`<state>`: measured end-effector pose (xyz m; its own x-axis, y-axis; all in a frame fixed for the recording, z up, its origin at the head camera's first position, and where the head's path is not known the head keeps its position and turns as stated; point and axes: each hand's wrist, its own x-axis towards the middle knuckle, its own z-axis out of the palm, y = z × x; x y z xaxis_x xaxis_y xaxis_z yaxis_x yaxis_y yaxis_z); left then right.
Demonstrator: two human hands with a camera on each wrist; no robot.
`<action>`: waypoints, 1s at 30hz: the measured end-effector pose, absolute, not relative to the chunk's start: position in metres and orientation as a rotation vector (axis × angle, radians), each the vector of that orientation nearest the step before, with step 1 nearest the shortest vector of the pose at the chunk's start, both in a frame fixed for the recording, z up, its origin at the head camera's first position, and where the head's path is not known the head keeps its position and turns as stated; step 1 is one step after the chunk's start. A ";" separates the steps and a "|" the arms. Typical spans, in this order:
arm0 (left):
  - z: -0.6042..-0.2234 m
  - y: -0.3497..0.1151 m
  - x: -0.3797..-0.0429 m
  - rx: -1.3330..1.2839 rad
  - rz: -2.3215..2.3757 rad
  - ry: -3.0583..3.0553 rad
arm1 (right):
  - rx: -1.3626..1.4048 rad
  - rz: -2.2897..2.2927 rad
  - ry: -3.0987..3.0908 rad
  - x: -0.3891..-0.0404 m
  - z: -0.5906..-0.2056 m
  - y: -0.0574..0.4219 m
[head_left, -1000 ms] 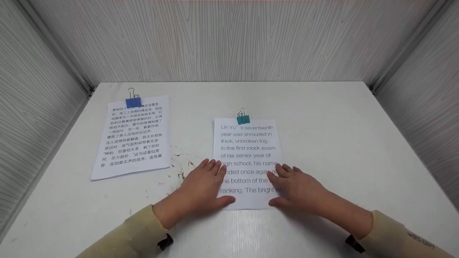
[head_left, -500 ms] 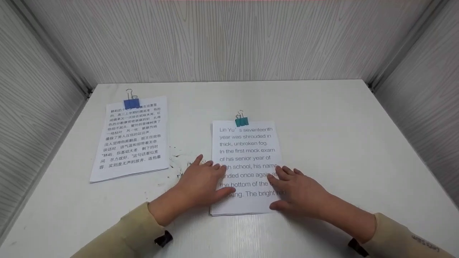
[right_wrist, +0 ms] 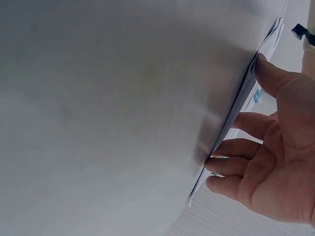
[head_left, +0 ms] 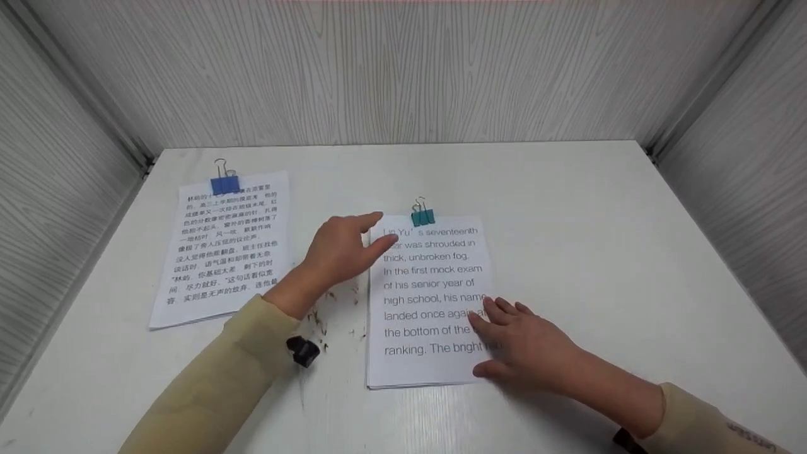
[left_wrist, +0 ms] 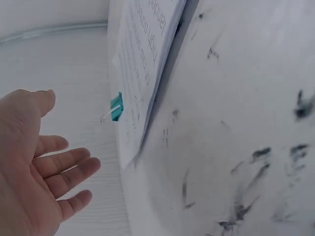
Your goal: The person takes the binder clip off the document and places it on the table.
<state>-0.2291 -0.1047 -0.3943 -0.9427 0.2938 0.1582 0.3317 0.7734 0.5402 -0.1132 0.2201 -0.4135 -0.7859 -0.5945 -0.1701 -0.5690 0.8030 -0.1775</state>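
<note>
A stack of white sheets (head_left: 429,372) with large English print lies at the middle of the table. A teal binder clip (head_left: 423,217) grips its top edge; the same clip (left_wrist: 116,107) shows in the left wrist view. My left hand (head_left: 340,249) hovers by the stack's upper left corner, fingers extended, thumb apart and nothing held. The left wrist view shows that palm (left_wrist: 24,182) apart from the paper. Along the lower right edge of the stack, my right hand (head_left: 526,343) rests with straightish fingers; its fingertips touch the paper edge in the right wrist view.
To the left lies a second stack of sheets (head_left: 220,252) with Chinese print, held by a blue binder clip (head_left: 225,184). Dark smudges (head_left: 318,312) mark the white table (head_left: 599,252) between the stacks. Wood-grain panels (head_left: 403,75) enclose the back and both sides.
My left hand has left the lower left edge of the English stack and moved up towards its clipped top. The right hand stays at the right edge. The view has shifted slightly.
</note>
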 end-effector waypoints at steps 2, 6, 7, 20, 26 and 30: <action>-0.401 -0.108 -0.241 -0.482 -1.017 -2.874 | -0.903 -0.169 2.770 -0.113 -0.414 0.220; -0.414 -0.114 -0.262 -0.442 -1.210 -2.860 | -0.903 -0.179 2.771 -0.112 -0.414 0.220; -0.417 -0.115 -0.266 -0.430 -1.263 -2.863 | -0.905 -0.186 2.772 -0.113 -0.415 0.220; -0.441 -0.128 -0.289 -0.494 -1.474 -2.964 | -0.940 -0.188 2.770 -0.113 -0.416 0.221; -0.442 -0.128 -0.292 -0.587 -1.418 -2.982 | -0.943 -0.166 2.764 -0.114 -0.414 0.221; -0.441 -0.125 -0.292 -0.584 -1.454 -2.985 | -0.931 -0.168 2.760 -0.114 -0.415 0.221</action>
<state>-0.2916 -0.1254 -0.4411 -0.9145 0.4009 -0.0537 0.2048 0.5735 0.7932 -0.1144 0.2209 -0.4150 -0.7738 -0.6092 -0.1739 -0.5836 0.7922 -0.1783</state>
